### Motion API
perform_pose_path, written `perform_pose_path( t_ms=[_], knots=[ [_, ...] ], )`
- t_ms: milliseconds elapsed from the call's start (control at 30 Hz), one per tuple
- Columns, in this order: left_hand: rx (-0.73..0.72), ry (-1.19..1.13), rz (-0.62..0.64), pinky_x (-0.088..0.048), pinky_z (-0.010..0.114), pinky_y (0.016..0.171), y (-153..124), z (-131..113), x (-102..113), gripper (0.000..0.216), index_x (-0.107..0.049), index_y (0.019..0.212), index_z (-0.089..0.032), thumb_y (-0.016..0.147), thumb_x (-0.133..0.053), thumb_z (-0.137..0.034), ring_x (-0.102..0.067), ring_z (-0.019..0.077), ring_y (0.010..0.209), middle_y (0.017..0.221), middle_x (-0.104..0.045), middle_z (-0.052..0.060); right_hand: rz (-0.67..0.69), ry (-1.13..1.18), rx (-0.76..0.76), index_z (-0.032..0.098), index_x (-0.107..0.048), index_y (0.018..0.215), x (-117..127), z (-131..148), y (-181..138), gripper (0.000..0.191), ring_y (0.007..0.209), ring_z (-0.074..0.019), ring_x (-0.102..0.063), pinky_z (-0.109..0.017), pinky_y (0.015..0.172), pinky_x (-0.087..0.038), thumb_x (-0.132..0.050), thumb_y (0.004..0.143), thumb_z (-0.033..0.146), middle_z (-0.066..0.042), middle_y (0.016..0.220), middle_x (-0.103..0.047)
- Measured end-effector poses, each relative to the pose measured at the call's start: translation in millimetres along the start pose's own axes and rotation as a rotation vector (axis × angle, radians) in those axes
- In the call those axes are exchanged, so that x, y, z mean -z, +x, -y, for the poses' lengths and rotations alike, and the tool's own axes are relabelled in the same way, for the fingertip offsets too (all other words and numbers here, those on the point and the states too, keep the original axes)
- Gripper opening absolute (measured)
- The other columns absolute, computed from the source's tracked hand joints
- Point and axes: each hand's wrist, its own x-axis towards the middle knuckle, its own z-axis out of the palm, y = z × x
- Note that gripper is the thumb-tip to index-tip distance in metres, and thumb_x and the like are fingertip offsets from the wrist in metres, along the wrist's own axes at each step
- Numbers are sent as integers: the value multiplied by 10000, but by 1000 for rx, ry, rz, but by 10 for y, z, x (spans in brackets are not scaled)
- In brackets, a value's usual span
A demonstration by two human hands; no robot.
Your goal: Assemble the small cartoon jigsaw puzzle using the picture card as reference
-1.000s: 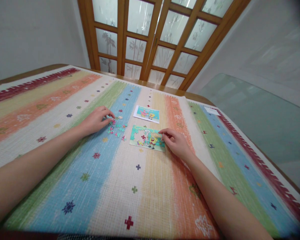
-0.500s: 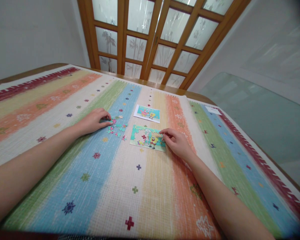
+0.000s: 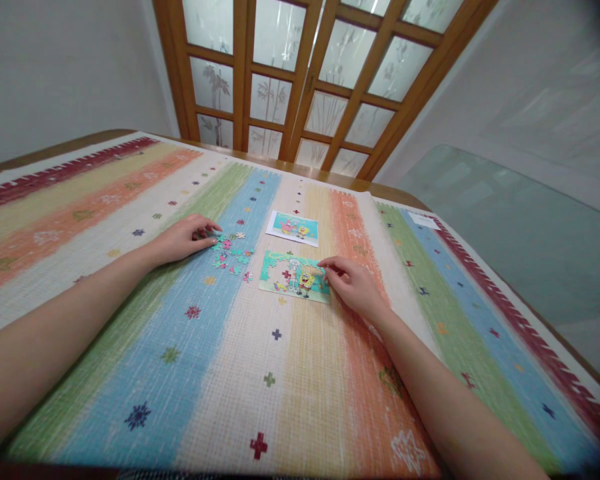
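My left hand [image 3: 187, 238] hovers at the left edge of a loose heap of jigsaw pieces [image 3: 235, 257], teal and pink, on the blue stripe. Its thumb and index finger are apart, the other fingers curled; no piece shows clearly between them. A partly filled jigsaw puzzle [image 3: 294, 277] lies flat to the right of the heap, with cartoon figures on it and a gap in its left half through which the cloth shows. My right hand [image 3: 349, 280] is at the puzzle's right edge, fingers bent together on that edge, partly hiding it.
Behind the puzzle lies a small picture card [image 3: 294, 228] with a similar cartoon scene. A striped cloth [image 3: 240, 373] covers the table. A white slip of paper [image 3: 424, 221] lies at the far right. Wooden glazed doors [image 3: 290, 80] stand beyond the table.
My left hand has drawn back slightly to the left, showing more of the pieces at the heap's left edge. My right hand stays at the puzzle's right edge.
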Motion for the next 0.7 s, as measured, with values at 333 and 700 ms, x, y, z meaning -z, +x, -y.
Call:
perform_pose_path(
  t_ms=[333,700],
  knots=[
    [-54,123,-55,-472,356,864,113,3,-133,383,-724,1055,-214,928,-517,-510,-596,207,878,991,-567,66,2,8,3,207,-708,986,-47,-42,5,227,755,-187,-654,-300,676,-464,-518,861,210,-42,890,-737],
    [-21,100,-38,-470,352,823,133,-4,-152,380,-688,909,-179,881,-535,-526,-589,224,861,936,-592,78,-2,16,-29,200,-719,961,-56,32,22,240,701,-181,-635,-292,627,-449,-506,857,235,-43,854,-735]
  ],
)
